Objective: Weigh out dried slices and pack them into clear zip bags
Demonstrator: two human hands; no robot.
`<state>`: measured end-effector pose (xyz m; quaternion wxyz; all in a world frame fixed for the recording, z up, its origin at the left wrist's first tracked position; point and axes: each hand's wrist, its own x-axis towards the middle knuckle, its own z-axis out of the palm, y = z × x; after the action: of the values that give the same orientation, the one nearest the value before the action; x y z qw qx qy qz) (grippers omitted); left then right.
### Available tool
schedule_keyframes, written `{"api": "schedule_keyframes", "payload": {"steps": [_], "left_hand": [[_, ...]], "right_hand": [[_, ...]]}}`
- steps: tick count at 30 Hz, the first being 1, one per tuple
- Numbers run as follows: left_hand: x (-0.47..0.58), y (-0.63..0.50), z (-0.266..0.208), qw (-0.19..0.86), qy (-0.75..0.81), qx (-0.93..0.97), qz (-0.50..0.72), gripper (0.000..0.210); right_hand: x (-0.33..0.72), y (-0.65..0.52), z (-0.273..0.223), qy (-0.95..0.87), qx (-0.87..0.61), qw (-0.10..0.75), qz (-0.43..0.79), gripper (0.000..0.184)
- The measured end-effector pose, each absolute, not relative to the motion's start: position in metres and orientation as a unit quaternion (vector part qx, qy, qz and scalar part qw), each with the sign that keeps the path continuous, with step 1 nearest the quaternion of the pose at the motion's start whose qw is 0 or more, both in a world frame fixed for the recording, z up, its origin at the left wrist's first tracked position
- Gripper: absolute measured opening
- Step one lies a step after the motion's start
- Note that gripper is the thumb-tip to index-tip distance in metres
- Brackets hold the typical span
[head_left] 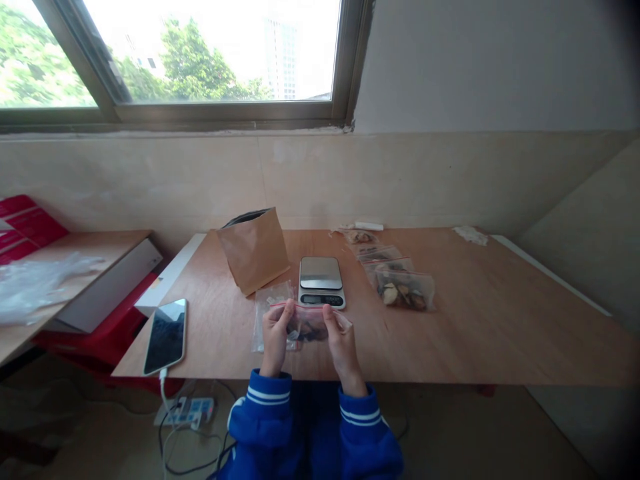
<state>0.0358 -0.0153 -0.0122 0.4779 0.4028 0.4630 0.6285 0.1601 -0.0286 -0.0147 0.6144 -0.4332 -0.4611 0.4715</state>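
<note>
**Both hands on a small zip bag**

The left hand (275, 333) and right hand (341, 343) pinch the top edge of a clear zip bag (313, 325) with dark contents, held just above the wooden table (500, 320), directly before the kitchen scale (321, 281). Filled bags (403, 288) lie right.

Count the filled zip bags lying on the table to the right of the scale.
4, in a row running back from the scale: nearest bag, second bag, third bag, farthest bag by the wall. They overlap, so another may be hidden.
</note>
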Motion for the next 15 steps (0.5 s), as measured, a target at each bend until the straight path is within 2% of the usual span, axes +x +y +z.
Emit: {"api": "schedule_keyframes", "payload": {"steps": [7,15], "left_hand": [[0.036,-0.006,-0.018,0.442,0.531,0.359,0.628,0.067],[0.028,0.0,-0.023,0.517,0.503,0.361,0.592,0.067]], "right_hand": [[0.171,-0.025,-0.022,-0.462,-0.43,0.609,0.48,0.053],[0.173,-0.021,-0.028,-0.378,-0.479,0.646,0.458,0.057]]}}
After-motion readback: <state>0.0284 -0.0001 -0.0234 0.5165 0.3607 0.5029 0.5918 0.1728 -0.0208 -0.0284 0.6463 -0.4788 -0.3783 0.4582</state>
